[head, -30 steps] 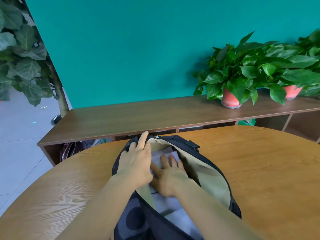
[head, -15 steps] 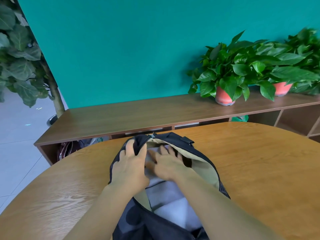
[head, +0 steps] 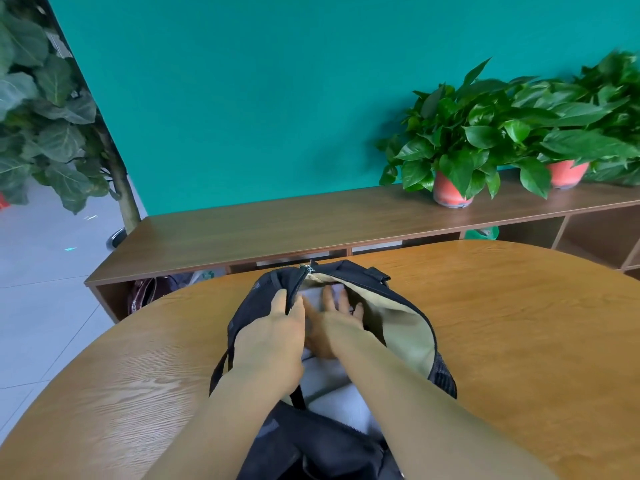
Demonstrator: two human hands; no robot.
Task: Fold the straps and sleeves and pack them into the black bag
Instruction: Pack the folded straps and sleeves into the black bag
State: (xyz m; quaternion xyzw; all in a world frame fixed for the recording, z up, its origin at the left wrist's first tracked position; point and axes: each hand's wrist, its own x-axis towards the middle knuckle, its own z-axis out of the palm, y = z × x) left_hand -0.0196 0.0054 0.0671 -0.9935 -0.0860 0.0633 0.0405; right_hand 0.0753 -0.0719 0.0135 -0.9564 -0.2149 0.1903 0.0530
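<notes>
A large-leaved tree is seen at the far left, beyond the bench, beside a low wooden cabinet set along the teal wall.

The black bag is laid on the bench, stretched from its far edge towards its near edge, left of the middle, with the zipped mouth spread wide. The left rim of the mouth is gripped by the left hand, whose fingers are curled over the black edge just below the zip pull. Inside the mouth, pale grey folded fabric is seen lying in the bag. The right hand is laid flat on this fabric, its fingers straight and slightly spread, pointed towards the bag's far end; nothing is held by it. The beige lining is exposed on the right side of the mouth.

Two potted plants in red pots are placed on the cabinet's right end.
</notes>
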